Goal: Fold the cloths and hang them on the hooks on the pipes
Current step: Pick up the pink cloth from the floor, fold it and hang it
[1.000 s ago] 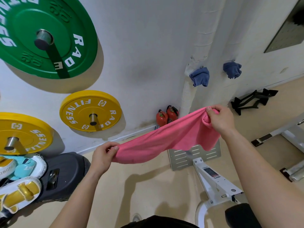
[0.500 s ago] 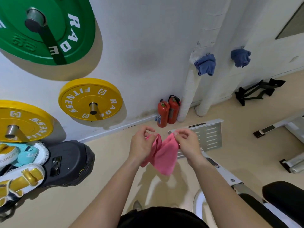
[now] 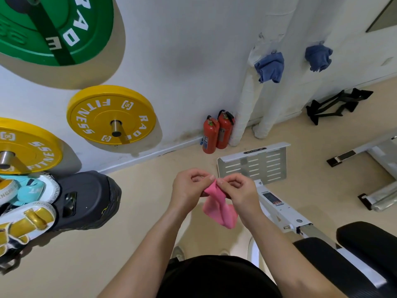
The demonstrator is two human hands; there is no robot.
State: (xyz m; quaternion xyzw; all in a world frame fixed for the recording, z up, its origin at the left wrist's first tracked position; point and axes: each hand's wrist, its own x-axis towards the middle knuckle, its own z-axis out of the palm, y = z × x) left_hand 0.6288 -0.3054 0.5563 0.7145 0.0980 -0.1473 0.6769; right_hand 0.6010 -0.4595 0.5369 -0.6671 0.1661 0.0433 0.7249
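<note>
Now that the ends held wide apart a second ago have come together, the head view shows the pink cloth (image 3: 221,209) doubled over, hanging just below the hands above the floor and well apart from the pipes (image 3: 245,117). The left hand (image 3: 189,190) and right hand (image 3: 240,190) meet at the fingertips, each pinching the cloth's top edge between thumb and curled fingers. First fold looks done; two blue cloths (image 3: 269,66) already hang on the pipes, so probably one more fold, then hang it; no free hook visible.

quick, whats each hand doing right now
Left hand: pinching the top edge of the pink cloth.
Right hand: pinching the same edge.
</note>
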